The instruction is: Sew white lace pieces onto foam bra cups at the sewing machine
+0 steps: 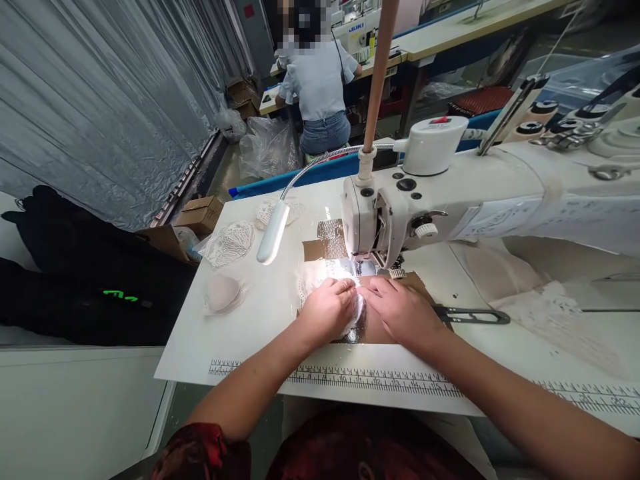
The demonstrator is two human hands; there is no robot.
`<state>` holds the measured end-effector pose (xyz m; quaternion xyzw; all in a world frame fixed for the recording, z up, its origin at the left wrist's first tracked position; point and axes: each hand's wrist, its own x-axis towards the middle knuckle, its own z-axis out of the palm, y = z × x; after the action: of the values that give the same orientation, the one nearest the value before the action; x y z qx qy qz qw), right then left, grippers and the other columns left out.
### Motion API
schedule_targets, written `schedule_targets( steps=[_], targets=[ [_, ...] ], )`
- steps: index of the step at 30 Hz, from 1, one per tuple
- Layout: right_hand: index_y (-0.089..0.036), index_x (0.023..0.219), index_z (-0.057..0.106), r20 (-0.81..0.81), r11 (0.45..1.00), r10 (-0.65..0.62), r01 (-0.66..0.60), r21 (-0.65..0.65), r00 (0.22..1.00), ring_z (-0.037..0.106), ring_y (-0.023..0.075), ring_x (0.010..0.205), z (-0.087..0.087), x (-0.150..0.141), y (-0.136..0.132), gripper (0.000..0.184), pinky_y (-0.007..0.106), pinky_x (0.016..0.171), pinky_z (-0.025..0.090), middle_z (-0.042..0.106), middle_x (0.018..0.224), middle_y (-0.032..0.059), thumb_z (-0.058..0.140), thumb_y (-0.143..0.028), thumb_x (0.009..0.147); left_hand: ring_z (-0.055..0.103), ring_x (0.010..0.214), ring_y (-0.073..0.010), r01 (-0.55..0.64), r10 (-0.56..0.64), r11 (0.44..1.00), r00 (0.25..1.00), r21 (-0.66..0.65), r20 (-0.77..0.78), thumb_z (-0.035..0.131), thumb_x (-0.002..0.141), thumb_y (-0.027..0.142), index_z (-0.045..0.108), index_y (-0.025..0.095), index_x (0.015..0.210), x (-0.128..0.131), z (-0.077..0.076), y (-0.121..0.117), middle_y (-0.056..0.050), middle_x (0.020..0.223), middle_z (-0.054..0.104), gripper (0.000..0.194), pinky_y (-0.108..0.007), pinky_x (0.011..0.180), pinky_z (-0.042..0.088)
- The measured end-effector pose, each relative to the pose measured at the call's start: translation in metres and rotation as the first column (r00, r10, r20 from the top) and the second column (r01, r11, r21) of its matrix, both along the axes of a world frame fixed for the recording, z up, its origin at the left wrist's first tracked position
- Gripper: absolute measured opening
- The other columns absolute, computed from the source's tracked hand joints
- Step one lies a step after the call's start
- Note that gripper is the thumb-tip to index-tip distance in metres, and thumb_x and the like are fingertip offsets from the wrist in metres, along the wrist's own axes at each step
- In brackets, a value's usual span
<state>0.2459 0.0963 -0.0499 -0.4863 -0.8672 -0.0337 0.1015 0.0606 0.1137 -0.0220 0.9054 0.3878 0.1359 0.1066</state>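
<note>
- Steadying of a white lace piece (313, 279) was observed at the needle area of the sewing machine (460, 190); both hands sat close in front, seemingly to keep the material flat and aligned.
- Left grip (326, 308): fingers bent and drawn together over the lace. Whether they pinched it or only pressed it could not be told.
- Right grip (400, 308): fingers bent low, tips near the lace's right edge, palm above a brown patch (376, 328). Its closure could not be determined; it appeared placed to guide that edge.
- Lamp (273, 233) hung on a bent neck, left of the machine head, presumably so that its light fell where the fingers met the lace.
- Black snips (475, 315) lay beside the right wrist, apparently for easy reach.
- Two lace pieces (230, 245) (280, 212) and a smooth pale cup (223, 292) rested on the left of the surface (250, 343), likely set aside from the needle area.
- Sheer pale fabric (505, 273) spread right of the machine head, partly beneath its arm.
- Appearance of the lace: white, openwork, with a patterned edge at the left; glare washed out its middle, and the hands hid part of it. Stitch condition could not be verified.
</note>
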Motion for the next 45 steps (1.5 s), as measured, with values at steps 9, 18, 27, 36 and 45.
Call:
schedule_targets(
  steps=[9,18,27,36,45],
  targets=[
    [-0.018,0.105,0.068,0.055,0.99,-0.139,0.14,-0.01,0.989,0.048,0.0158,0.061,0.011,-0.01,0.007,0.038,0.032,0.055,0.029,0.066,0.089,0.0068,0.042,-0.002,0.081,0.06,0.087,-0.0196,0.099,-0.091,0.988,0.993,0.114,-0.075,0.039,0.095,0.021,0.064,0.015,0.099,0.003,-0.012,0.026,-0.01,0.114,0.065,0.027,-0.035,0.079,0.052],
    [-0.018,0.111,0.066,0.019,0.981,-0.192,0.193,-0.026,0.981,0.048,0.0154,0.062,0.011,-0.013,0.011,0.047,0.031,0.052,0.027,0.065,0.085,0.0073,0.045,0.001,0.074,0.06,0.091,-0.0201,0.174,-0.181,0.977,0.982,0.127,0.048,0.043,0.093,0.023,0.065,0.012,0.109,-0.008,-0.016,0.045,-0.011,0.114,0.067,0.029,-0.035,0.081,0.053],
    [-0.019,0.105,0.068,-0.021,0.987,-0.157,0.157,0.03,0.987,0.047,0.0141,0.063,0.005,-0.009,0.01,0.045,0.029,0.053,0.028,0.063,0.082,0.0044,0.045,0.002,0.073,0.06,0.094,-0.0214,0.117,-0.135,0.984,0.982,0.134,0.135,0.046,0.09,0.022,0.065,0.013,0.113,-0.009,-0.024,0.051,-0.011,0.116,0.067,0.031,-0.038,0.084,0.053],
    [-0.022,0.112,0.068,-0.036,0.989,-0.133,0.135,0.059,0.99,0.047,0.0137,0.06,-0.002,-0.004,0.009,0.044,0.03,0.057,0.032,0.063,0.084,0.0033,0.042,-0.005,0.08,0.046,0.122,-0.03,-0.07,0.071,0.995,0.998,0.07,-0.001,0.044,0.09,0.027,0.059,0.017,0.123,-0.009,-0.024,0.047,-0.011,0.132,0.055,0.037,-0.05,0.101,0.04],
    [-0.018,0.111,0.067,-0.316,0.998,-0.068,0.066,-0.017,0.946,0.063,0.0171,0.093,-0.003,0.01,0.005,0.034,0.026,0.072,0.048,0.069,0.106,0.0055,0.041,-0.018,0.089,0.043,0.13,-0.0307,0.126,-0.084,0.95,0.984,-0.285,0.155,0.061,0.077,0.023,0.069,0.021,0.102,-0.037,-0.005,0.024,-0.005,0.13,0.058,0.027,-0.055,0.111,0.027]
  ],
)
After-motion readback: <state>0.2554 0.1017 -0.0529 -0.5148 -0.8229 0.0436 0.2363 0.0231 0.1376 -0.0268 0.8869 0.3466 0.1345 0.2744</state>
